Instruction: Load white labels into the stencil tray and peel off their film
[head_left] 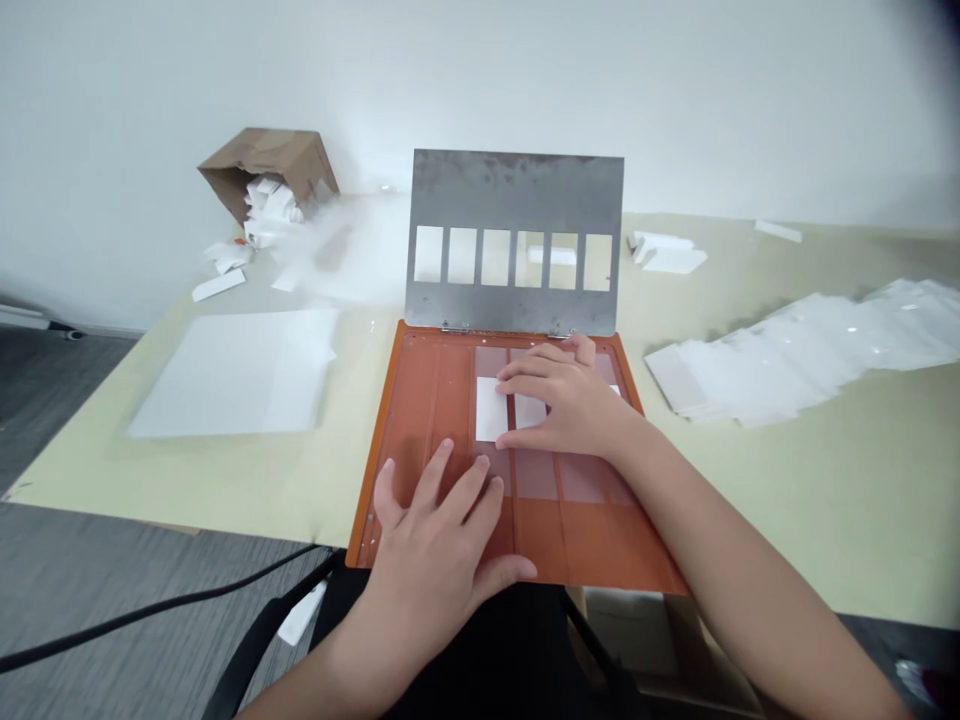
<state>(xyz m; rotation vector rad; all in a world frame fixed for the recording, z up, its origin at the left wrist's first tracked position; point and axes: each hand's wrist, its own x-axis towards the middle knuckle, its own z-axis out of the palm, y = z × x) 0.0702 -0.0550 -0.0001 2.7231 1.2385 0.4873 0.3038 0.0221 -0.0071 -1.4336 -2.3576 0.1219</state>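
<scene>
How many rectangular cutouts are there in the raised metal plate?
6. The cutouts sit side by side in one straight row across the raised metal plate, which is hinged to the far edge of the orange board. None is hidden.

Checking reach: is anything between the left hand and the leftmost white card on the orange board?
Nothing visible: the left hand lies just below the white card, with only the orange board between. The right hand rests on the card's right side.
</scene>
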